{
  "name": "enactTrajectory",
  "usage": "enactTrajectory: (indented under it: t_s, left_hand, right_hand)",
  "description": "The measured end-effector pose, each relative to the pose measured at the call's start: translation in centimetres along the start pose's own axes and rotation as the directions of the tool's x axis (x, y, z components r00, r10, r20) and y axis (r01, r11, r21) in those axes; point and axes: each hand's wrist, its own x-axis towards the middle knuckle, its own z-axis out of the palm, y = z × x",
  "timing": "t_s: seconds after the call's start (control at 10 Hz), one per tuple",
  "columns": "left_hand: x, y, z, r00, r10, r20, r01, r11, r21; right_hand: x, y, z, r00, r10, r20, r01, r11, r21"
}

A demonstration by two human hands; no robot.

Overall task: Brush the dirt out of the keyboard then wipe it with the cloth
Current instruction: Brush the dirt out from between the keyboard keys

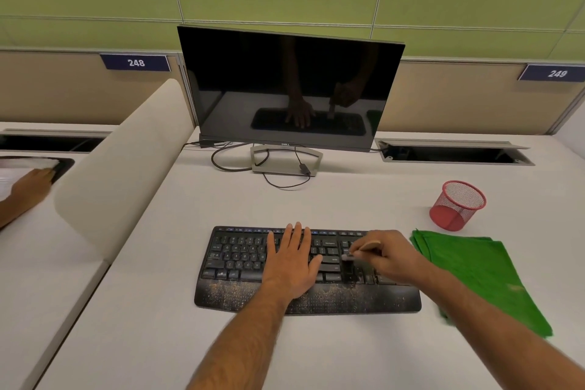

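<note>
On the white desk, before the dark monitor (289, 89): black keyboard (240, 263), palm rest speckled with tan dirt. Left hand (292, 260) flat, fingers straight, on keys. Right hand (387, 258) grips small wooden-handled brush (349, 266), bristles on keys. Folded green cloth (481, 275) just right.

At a white desk (158, 310), a person's left hand (292, 263) lies flat, fingers straight, on the middle of a black keyboard (234, 263) whose palm rest is speckled with tan dirt (221, 290). The right hand (387, 258) grips a small brush (349, 266), bristles down on the keys right of centre. A folded green cloth (481, 275) lies just right of the keyboard, near a red mesh cup (457, 206); a dark monitor (285, 89) stands behind.
</note>
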Motion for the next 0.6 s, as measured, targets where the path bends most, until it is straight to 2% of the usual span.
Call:
enactTrajectory:
  t_s: [0.1,0.2,0.3,0.4,0.5,0.6]
  left_hand:
    - [0.0,0.0,0.1,1.000,-0.001,-0.001,0.001,1.000,0.002]
    - [0.0,-0.1,0.2,1.000,0.000,-0.007,0.000,1.000,0.010]
    - [0.0,-0.1,0.2,1.000,0.001,-0.012,-0.001,1.000,0.009]
    - [0.0,-0.1,0.3,1.000,0.001,-0.022,-0.001,1.000,0.003]
    - [0.0,-0.1,0.4,1.000,0.002,-0.024,-0.002,1.000,0.003]
    - [0.0,-0.1,0.4,1.000,0.001,-0.028,-0.001,1.000,0.003]
  right_hand:
    - [0.0,-0.1,0.3,0.998,-0.014,0.053,0.014,1.000,-0.008]
    - [-0.2,-0.6,-0.1,0.963,0.000,0.269,-0.016,0.998,0.059]
    - [-0.2,-0.4,-0.8,0.966,0.013,0.257,-0.045,0.991,0.122]
    - [-0.3,0.3,-1.5,0.996,0.064,0.060,-0.070,0.992,0.102]
    - [-0.4,0.5,-1.2,0.996,0.072,0.055,-0.075,0.996,0.046]
    - [-0.6,0.5,-1.5,0.981,0.095,0.168,-0.103,0.994,0.037]
